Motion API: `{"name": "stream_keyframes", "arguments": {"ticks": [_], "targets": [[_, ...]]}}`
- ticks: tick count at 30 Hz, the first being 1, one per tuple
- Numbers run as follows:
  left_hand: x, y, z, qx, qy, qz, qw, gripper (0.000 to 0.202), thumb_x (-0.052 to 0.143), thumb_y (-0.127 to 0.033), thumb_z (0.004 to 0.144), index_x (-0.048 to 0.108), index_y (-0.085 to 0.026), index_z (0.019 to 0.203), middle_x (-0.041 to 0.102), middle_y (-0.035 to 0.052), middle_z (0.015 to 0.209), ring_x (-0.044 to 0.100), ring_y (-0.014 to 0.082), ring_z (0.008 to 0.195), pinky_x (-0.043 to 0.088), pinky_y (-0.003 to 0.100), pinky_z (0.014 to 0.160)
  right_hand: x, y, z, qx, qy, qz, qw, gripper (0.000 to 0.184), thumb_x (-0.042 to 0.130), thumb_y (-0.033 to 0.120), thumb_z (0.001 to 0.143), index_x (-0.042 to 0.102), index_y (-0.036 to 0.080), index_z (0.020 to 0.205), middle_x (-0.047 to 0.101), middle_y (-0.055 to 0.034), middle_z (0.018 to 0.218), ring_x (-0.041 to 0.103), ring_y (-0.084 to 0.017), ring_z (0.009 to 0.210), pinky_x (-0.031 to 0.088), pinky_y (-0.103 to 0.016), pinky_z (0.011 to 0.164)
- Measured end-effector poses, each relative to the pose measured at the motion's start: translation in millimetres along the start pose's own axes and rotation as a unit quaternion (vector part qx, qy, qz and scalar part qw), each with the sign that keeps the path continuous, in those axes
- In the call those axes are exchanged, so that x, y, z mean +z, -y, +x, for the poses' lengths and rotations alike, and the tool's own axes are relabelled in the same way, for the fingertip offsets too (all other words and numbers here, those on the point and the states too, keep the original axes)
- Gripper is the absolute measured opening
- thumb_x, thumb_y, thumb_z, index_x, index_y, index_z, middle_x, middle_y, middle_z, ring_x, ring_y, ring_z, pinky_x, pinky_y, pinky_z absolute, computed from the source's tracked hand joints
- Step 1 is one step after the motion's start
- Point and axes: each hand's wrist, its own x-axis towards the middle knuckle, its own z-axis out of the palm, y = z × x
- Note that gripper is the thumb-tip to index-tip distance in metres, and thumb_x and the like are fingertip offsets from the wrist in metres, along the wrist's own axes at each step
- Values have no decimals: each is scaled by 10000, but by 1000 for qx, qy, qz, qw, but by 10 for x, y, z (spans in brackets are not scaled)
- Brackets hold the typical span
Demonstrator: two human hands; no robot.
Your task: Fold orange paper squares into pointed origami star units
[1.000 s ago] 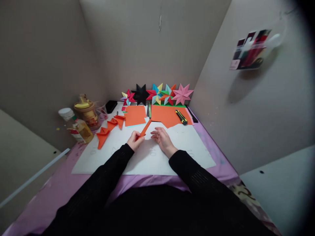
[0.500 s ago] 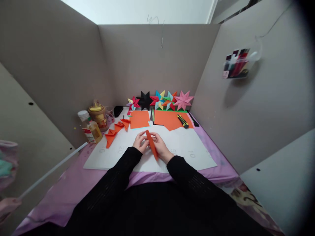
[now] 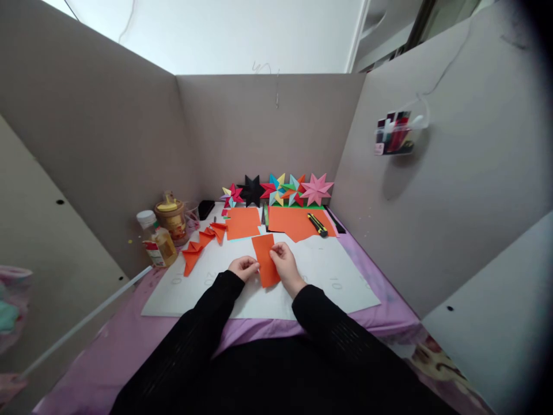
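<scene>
thinking~45 words, single log line, separators. No full stop at the end. Points.

Things: orange paper rectangle [image 3: 265, 259]; left hand [image 3: 244, 267]; right hand [image 3: 285, 262]; white sheet [image 3: 328, 271].

Handling judgement: light, thin, creases easily; hold by side edges.

No earlier references. "do not say what will happen next; name no goal". Handling judgment allowed by the brief.

Draft: "orange paper piece [image 3: 265, 259]: above the white sheet [image 3: 337, 276], between both hands | left hand [image 3: 244, 267]: fingers closed on its left edge | right hand [image 3: 285, 262]: pinches its right edge near the top | handling: seems light, thin, easy to crease; best held at the side edges"

Count words: ~47. Good.orange paper piece [image 3: 265, 259]: just over the white sheet [image 3: 337, 276], between the two hands | left hand [image 3: 244, 267]: fingers closed on its left edge | right hand [image 3: 285, 262]: pinches its right edge, near the top | handling: seems light, thin, easy to crease; best held at side edges

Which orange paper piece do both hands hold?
The orange rectangle nearest the person, pinched between left hand and right hand; the other orange sheets lie farther back.
</scene>
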Motion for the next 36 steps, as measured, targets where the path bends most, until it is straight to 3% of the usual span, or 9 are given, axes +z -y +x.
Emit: {"name": "stream_keyframes", "arguments": {"ticks": [5,13,15,19,21,23,27,31,36], "targets": [[-8,34,22,-7,13,-20,1000,341,748,-458,588,627,-147,657,667,17,582,606,135,544,467,246,571,4,2,-22,25,16,25,999,122,549,235,733,469,212,821,547,23,767,536,-140,706,426,-263,682],[-22,61,37,-8,24,-27,999,332,773,-420,569,634,-134,662,665,25,591,599,136,532,463,254,562,41,2,-52,49,62,32,996,134,551,238,727,477,219,837,545,18,780,541,-150,720,446,-273,675],[-21,57,39,0,18,-32,999,348,770,-410,587,644,-129,748,682,42,683,603,137,561,459,246,545,57,-1,-68,47,82,21,995,140,564,235,726,493,221,845,545,16,801,545,-154,758,453,-282,712],[15,62,51,14,-6,-65,998,544,787,-403,575,576,-148,1007,651,114,1036,645,196,784,479,243,551,103,11,-120,39,138,-10,990,196,648,239,683,580,212,864,553,-30,992,534,-190,955,452,-308,813],[31,79,66,13,-14,-91,996,624,785,-442,559,531,-149,1049,646,131,1038,655,224,801,488,259,549,122,31,-145,36,159,-26,986,242,696,247,650,629,210,880,491,-60,1157,503,-212,1044,454,-310,822],[17,101,90,11,-34,-116,993,678,780,-461,551,487,-159,1083,672,92,907,659,204,710,482,260,538,131,59,-162,34,169,-38,984,244,711,264,648,661,214,882,432,-68,1233,487,-218,1076,456,-300,812],[-114,124,154,12,-105,-155,982,673,804,-420,499,466,-182,1029,613,-44,638,614,131,576,471,246,578,120,109,-172,41,176,-46,982,171,627,358,748,668,194,778,536,-57,1022,547,-170,866,459,-259,684],[-238,130,198,6,-159,-185,970,635,782,-425,509,456,-208,1009,605,-47,694,609,121,563,459,235,538,88,130,-180,71,202,-46,976,329,549,460,796,644,166,683,532,-4,622,448,-109,521,366,-224,486],[-265,144,216,10,-190,-203,961,620,786,-377,501,465,-197,1000,607,-35,724,593,104,552,431,206,498,89,172,-212,89,228,-44,969,300,679,454,684,652,161,743,552,5,600,443,-105,508,336,-217,467]]}}
